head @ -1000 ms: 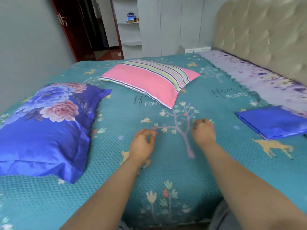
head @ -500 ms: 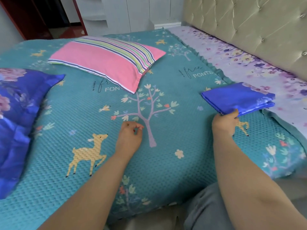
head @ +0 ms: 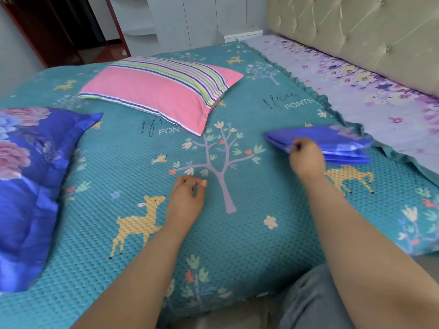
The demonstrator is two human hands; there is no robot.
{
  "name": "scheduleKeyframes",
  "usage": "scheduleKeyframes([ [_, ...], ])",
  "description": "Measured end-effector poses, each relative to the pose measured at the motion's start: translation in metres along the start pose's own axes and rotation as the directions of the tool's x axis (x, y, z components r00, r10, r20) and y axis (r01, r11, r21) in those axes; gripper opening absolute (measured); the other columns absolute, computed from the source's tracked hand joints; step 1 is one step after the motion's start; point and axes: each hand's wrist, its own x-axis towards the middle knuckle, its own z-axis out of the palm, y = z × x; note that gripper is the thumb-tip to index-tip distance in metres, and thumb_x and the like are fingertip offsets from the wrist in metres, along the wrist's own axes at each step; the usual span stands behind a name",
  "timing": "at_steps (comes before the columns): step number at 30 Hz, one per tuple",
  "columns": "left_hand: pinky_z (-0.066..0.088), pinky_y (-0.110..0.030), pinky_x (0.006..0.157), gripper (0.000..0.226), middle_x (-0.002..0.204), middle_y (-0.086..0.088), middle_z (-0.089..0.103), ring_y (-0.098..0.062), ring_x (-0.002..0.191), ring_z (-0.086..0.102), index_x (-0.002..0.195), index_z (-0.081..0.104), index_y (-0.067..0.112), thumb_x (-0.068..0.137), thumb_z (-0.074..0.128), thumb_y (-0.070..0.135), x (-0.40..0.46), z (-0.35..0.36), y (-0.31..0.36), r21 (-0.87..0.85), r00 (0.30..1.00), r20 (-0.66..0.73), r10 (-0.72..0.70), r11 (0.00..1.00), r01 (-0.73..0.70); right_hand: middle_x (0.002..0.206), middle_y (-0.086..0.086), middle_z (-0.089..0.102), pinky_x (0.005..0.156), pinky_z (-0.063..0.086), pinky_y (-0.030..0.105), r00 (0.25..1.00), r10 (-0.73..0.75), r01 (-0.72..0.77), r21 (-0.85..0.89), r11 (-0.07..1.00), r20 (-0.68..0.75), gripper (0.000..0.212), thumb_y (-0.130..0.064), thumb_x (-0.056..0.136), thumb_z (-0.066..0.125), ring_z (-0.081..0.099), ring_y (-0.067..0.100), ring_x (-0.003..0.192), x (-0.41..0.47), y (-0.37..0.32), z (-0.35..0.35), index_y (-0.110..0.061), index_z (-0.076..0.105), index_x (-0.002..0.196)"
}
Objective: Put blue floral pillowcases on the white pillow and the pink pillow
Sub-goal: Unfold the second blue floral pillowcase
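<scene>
A folded blue floral pillowcase [head: 337,141] hangs just above the teal bedspread [head: 249,233] at the right, blurred by motion. My right hand [head: 306,157] grips its near left edge. The pink pillow [head: 152,93], with a striped band at its far end, lies bare further back in the middle. At the left lies a pillow inside a blue floral pillowcase [head: 28,181]. My left hand [head: 186,198] rests on the bedspread in the middle, fingers loosely curled, holding nothing.
A padded beige headboard [head: 368,36] runs along the right, with a purple floral sheet [head: 370,96] below it. White cupboards [head: 190,20] and a dark red door frame [head: 35,32] stand beyond the bed. My grey-trousered knee [head: 313,302] shows at the bottom.
My right hand reached right, took hold of the folded pillowcase and lifted and pulled it toward the middle. My left hand stayed on the bedspread. The view turned right.
</scene>
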Motion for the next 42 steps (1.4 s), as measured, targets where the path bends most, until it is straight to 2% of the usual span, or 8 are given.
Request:
scheduleKeyframes([
  [6,0.043,-0.012,0.079,0.052,0.115,0.004,0.057,-0.007,0.094,0.059,0.127,0.045,0.015,0.083,0.070,0.020,-0.007,-0.011,0.030,-0.343,0.988,0.156,0.019,0.939,0.036,0.088,0.000,0.070,0.083,0.049,0.029,0.834,-0.349,0.153,0.428,0.891,0.427,0.016,-0.011,0.084,0.062,0.062,0.012,0.082,-0.094,-0.116,0.019,-0.017,0.070,0.096],
  [10,0.051,-0.029,0.071,0.039,0.093,-0.006,0.066,-0.013,0.075,0.061,0.111,0.053,0.016,0.074,0.066,0.019,-0.002,-0.031,0.027,-0.510,0.992,0.114,-0.059,0.853,0.109,0.106,0.000,0.066,0.087,0.050,0.024,0.728,-0.428,0.014,0.612,0.791,0.536,0.034,0.000,0.093,0.046,0.062,0.014,0.100,-0.136,-0.133,0.026,-0.013,0.059,0.121],
  [19,0.045,-0.015,0.050,0.019,0.055,0.005,0.054,-0.003,0.042,0.047,0.109,0.059,0.017,0.095,0.052,0.007,0.001,-0.077,0.014,-0.785,0.961,0.027,-0.275,0.589,0.190,0.156,0.005,0.017,0.105,0.035,0.037,0.760,-0.303,0.387,-0.026,0.922,0.574,0.085,-0.018,0.085,0.061,0.037,0.030,0.134,-0.123,-0.107,0.028,-0.029,0.007,0.150],
  [23,0.043,-0.023,0.058,0.020,0.072,0.007,0.061,-0.006,0.058,0.048,0.101,0.060,0.022,0.099,0.043,0.011,0.003,-0.100,0.006,-0.891,0.961,0.015,-0.274,0.432,0.137,0.122,0.011,0.060,0.087,0.047,0.039,0.833,-0.207,0.282,-0.071,0.957,0.513,0.044,-0.037,0.085,0.063,0.058,0.031,0.107,-0.107,-0.108,0.030,-0.025,0.047,0.124],
  [26,0.051,-0.020,0.060,0.017,0.070,0.009,0.067,-0.004,0.061,0.060,0.096,0.056,0.020,0.100,0.042,0.013,0.008,-0.120,-0.007,-0.930,0.923,-0.150,-0.354,0.367,-0.011,0.083,-0.002,0.065,0.068,0.049,0.029,0.862,-0.401,0.272,0.386,0.881,0.309,0.024,-0.027,0.085,0.067,0.059,0.019,0.072,-0.101,-0.124,0.016,-0.032,0.054,0.105],
  [30,0.046,-0.008,0.059,0.010,0.079,0.008,0.060,0.009,0.056,0.055,0.099,0.058,0.016,0.097,0.049,0.019,0.008,-0.140,-0.020,-0.781,0.861,-0.293,-0.416,0.624,0.036,0.055,-0.008,0.045,0.049,0.032,0.015,0.906,-0.385,0.249,0.512,0.822,0.178,0.030,-0.018,0.088,0.063,0.038,0.006,0.045,-0.082,-0.121,0.003,-0.031,0.058,0.115],
  [35,0.043,-0.019,0.055,0.014,0.059,0.002,0.060,-0.002,0.048,0.050,0.075,0.062,0.023,0.089,0.063,0.021,0.005,-0.148,-0.040,-0.353,0.925,-0.233,-0.301,0.912,0.208,0.118,0.012,0.056,0.092,0.044,0.027,0.794,-0.300,0.288,0.108,0.952,0.528,0.033,-0.034,0.079,0.072,0.061,0.019,0.095,-0.071,-0.094,0.033,-0.025,0.067,0.111],
  [42,0.049,-0.032,0.077,0.017,0.074,-0.005,0.071,-0.016,0.071,0.063,0.072,0.070,0.021,0.075,0.076,0.038,-0.005,-0.155,-0.058,-0.142,0.925,0.088,-0.371,0.914,0.380,0.111,-0.001,0.049,0.091,0.040,0.027,0.669,-0.344,0.396,0.076,0.915,0.659,0.031,-0.039,0.079,0.073,0.053,0.016,0.102,-0.110,-0.111,0.039,-0.024,0.062,0.104],
])
